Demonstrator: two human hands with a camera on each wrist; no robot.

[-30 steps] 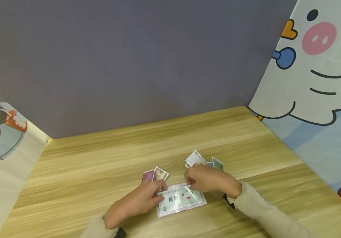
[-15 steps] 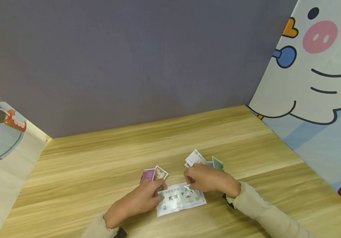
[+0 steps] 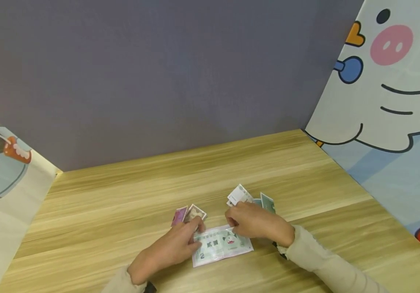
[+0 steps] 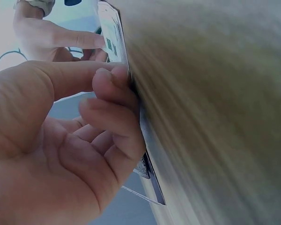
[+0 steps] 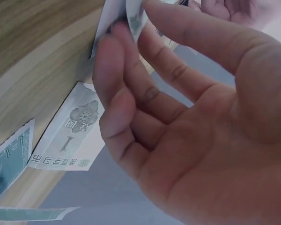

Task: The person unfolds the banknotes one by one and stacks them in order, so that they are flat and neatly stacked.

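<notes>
A green play banknote (image 3: 220, 246) marked 2 lies flat on top of a pinkish-edged note or notes in the head view. My left hand (image 3: 173, 246) pinches its left end between thumb and curled fingers. At the far edge, towards the right, my right hand (image 3: 253, 221) pinches the note; in the right wrist view its thumb (image 5: 196, 26) lies over a lifted corner. Beyond my left hand are a purple note (image 3: 179, 216) and a brownish note (image 3: 197, 212), partly covered by the fingers.
Behind my right hand lie a pale note (image 3: 240, 194) marked 1 and a dark green note (image 3: 267, 202), which stands partly raised. The wooden table (image 3: 122, 195) meets a grey panel (image 3: 158, 81) at the back. Cartoon-printed walls flank both sides.
The fingers of my left hand have shifted slightly, and the purple note has turned a little apart from the brownish one. My right hand stays at the far edge.
</notes>
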